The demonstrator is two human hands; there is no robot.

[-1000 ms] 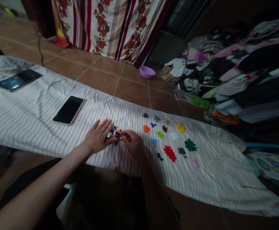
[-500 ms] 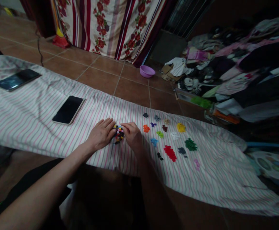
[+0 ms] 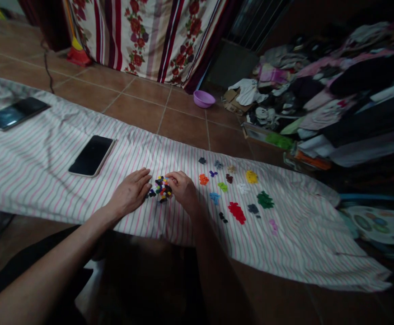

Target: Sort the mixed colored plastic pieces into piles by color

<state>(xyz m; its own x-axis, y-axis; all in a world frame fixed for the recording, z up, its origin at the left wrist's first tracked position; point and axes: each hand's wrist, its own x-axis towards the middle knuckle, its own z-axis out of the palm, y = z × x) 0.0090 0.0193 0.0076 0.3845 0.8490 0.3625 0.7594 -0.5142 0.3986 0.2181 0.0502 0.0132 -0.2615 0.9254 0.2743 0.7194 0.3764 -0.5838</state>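
A mixed heap of small coloured pieces [image 3: 163, 189] lies on the striped cloth [image 3: 139, 155] between my two hands. My left hand [image 3: 133, 189] rests flat at the heap's left side, fingers stretched out. At the heap's right edge, my right hand [image 3: 182, 187] has its thumb and fingers pinched together; whatever is between the fingertips is too small to make out. To the right are piles of single colours, among them red pieces [image 3: 236, 212], green pieces [image 3: 265, 199], yellow pieces [image 3: 251, 176], orange pieces [image 3: 204, 179] and light blue pieces [image 3: 214, 197].
A phone [image 3: 92, 155] lies left of my hands, with a second dark device [image 3: 16, 113] farther left. Beyond the cloth's far edge, a purple basin [image 3: 204, 99] stands on the tiled floor. Clothes [image 3: 319, 85] are heaped at the right.
My left hand has drawn back to the left, exposing more of the mixed heap. My right hand stays pinched at the heap's right edge. The view has shifted slightly.
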